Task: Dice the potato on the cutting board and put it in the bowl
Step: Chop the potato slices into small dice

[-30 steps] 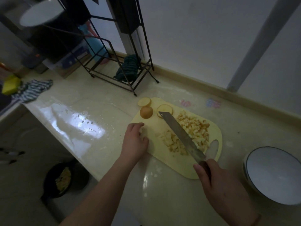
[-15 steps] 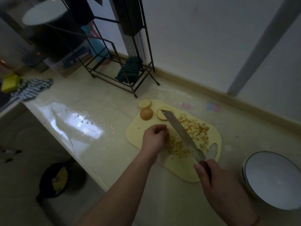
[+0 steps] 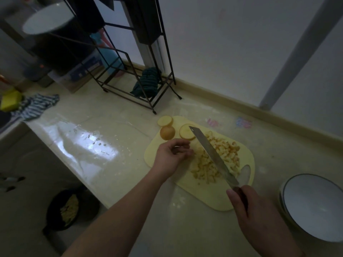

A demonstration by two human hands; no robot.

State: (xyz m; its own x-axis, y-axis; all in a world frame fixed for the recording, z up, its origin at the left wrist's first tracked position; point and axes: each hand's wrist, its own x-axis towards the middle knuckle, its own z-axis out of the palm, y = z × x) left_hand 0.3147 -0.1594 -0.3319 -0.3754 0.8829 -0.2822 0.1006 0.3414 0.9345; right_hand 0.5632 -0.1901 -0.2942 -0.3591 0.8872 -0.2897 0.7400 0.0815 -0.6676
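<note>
Steel knife [image 3: 213,154] hides part of the diced potato [image 3: 206,167].

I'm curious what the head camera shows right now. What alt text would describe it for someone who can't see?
A right hand holds a knife over diced potato on a yellow cutting board; the left hand rests beside the pile. A white bowl waits to the right.

Bare counter [image 3: 263,158] lies between cutting board [image 3: 213,199] and bowl [image 3: 313,206] (wire rack [image 3: 148,93] stands behind).
</note>
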